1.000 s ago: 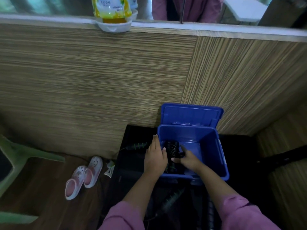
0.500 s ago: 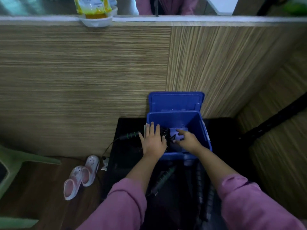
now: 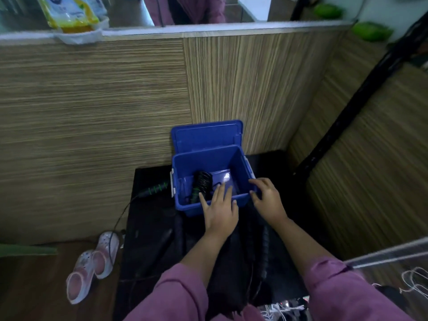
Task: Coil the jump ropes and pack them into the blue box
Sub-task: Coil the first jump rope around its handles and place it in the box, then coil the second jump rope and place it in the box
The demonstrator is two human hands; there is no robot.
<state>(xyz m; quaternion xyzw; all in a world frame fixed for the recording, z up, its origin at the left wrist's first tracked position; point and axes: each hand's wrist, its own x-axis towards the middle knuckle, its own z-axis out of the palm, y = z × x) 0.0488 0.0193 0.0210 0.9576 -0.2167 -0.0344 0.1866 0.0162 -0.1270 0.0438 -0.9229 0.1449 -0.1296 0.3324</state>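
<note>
My pink sleeves (image 3: 176,295) fill the near edge, and both arms reach out over a low black table (image 3: 150,228) that stands on a brown wooden floor (image 3: 34,286). More dark jump rope handles (image 3: 265,246) lie on the black top under my forearms. At 8 o'clock a pair of pale pink clogs (image 3: 92,269) sits on the floor.

My left hand (image 3: 220,208) lies flat with fingers spread over the near rim of the blue box (image 3: 240,167), gripping nothing. My right hand (image 3: 266,196) is loosely open, fingertips touching the box's near right corner. In the box, toward its left side, lies a coiled jump rope (image 3: 200,186), black with green bands. Another handle (image 3: 155,188) lies on the table just left of the box at 10 o'clock. The blue lid (image 3: 207,135) leans upright against a striped wood-grain wall (image 3: 92,112).

At 11 o'clock on the ledge sits a yellow pouch (image 3: 69,15) in a white tray; its print is too blurred to read.
</note>
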